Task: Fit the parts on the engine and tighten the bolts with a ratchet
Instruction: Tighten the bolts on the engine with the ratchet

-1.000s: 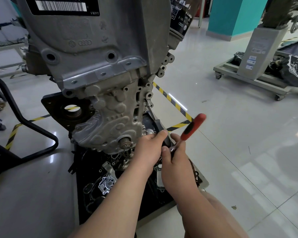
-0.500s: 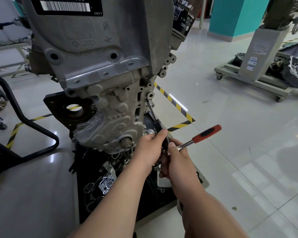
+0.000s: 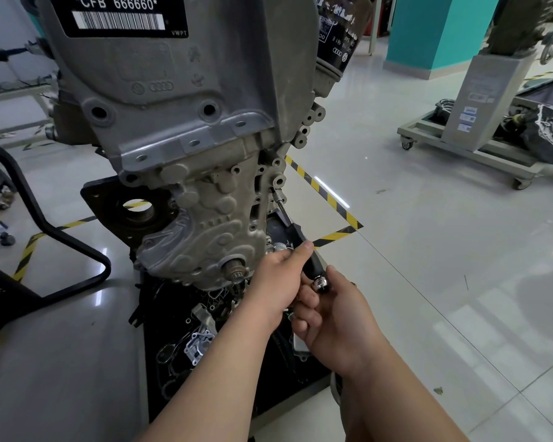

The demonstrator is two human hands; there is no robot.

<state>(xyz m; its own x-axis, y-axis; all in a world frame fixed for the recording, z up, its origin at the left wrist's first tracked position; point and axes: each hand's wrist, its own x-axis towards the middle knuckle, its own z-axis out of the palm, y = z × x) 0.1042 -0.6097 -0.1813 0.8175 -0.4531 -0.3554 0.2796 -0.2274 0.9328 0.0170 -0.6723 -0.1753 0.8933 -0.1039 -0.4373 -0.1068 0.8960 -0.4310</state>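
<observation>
A grey engine [image 3: 186, 148] hangs on a stand in front of me. A thin extension bar [image 3: 283, 209] runs from a bolt [image 3: 276, 194] on the engine's lower right edge down into a black handle section [image 3: 312, 263]. My left hand [image 3: 280, 282] grips that black section from the left, thumb along its top. My right hand [image 3: 336, 317] is curled round the ratchet, whose chrome head [image 3: 320, 283] shows at the bar's lower end. The ratchet's red handle is hidden under my right hand.
A black tray [image 3: 160, 393] under the engine holds several loose engine parts. A black tube frame [image 3: 45, 218] stands at the left. Yellow-black tape [image 3: 324, 193] marks the glossy floor. A wheeled cart [image 3: 470, 154] with another engine stands at the far right.
The ratchet's red handle swung from upper right down toward me and is now out of sight under my right hand. My left hand stayed on the bar.
</observation>
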